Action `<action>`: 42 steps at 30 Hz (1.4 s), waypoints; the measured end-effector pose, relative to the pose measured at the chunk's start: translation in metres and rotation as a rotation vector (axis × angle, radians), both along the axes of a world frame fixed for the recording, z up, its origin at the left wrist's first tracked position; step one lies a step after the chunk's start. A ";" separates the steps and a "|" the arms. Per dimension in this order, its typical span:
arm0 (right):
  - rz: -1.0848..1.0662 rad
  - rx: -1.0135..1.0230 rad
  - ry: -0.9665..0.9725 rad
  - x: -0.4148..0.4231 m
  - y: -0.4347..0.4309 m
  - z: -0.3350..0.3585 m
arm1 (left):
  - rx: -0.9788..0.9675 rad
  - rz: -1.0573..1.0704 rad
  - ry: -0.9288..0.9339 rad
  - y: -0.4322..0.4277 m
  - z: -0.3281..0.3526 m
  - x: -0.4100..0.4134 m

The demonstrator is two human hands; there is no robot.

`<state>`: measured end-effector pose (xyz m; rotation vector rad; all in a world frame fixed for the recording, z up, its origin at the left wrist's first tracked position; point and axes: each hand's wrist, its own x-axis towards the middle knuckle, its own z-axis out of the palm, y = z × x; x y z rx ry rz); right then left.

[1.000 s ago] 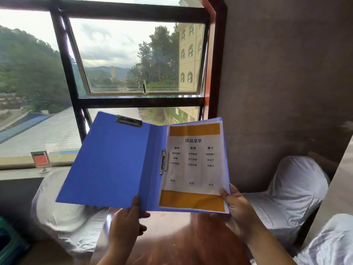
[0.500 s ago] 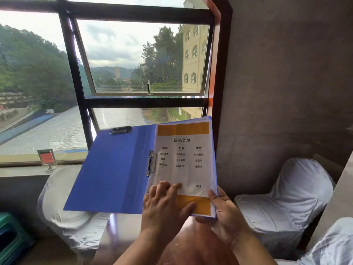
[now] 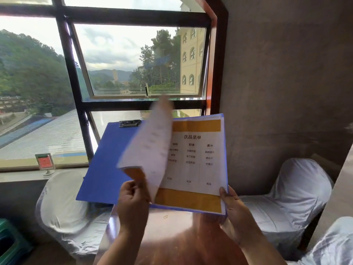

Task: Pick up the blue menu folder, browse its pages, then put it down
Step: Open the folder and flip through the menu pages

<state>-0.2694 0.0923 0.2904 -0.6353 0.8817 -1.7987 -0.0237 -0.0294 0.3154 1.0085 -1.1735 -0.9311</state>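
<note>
- I have the folder (image 3: 107, 165) open and raised above the table (image 3: 172, 222), tilted toward me, in front of the window (image 3: 122, 60).
- My right hand (image 3: 234, 213) is closed on the lower right corner of the folder, thumb on top at the page edge, the other fingers underneath where I cannot see them. This hand carries the weight.
- My left hand (image 3: 133, 201) is pinched on the bottom corner of one page (image 3: 150, 142), which stands curled and blurred, mid-turn toward the left cover.
- The next page (image 3: 196, 159) lies flat beneath it, printed with columns and orange bands top and bottom.
- Handling, as I judge it: the covers look like stiff plastic board, light enough for one hand, though the open left cover hangs out unsupported and could swing the whole thing.
- The pages look thin and limp. A corner pinch is enough; pulling hard against the side clip, now hidden behind the page, could tear or crease them.
- The cover surface looks smooth, so I would keep the right thumb pressed down.
- A second clip (image 3: 129, 123) sits at the top edge of the left cover. I would stay clear of it.
- For setting down, I would grip near the spine or along the bottom edge, close the covers first, then lay it flat.
- Covered chairs (image 3: 298, 188) flank the table; a small sign (image 3: 45, 162) stands on the sill.
</note>
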 end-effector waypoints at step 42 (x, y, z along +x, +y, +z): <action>-0.042 -0.038 0.073 -0.007 -0.003 0.017 | 0.303 -0.012 0.314 -0.004 0.008 0.012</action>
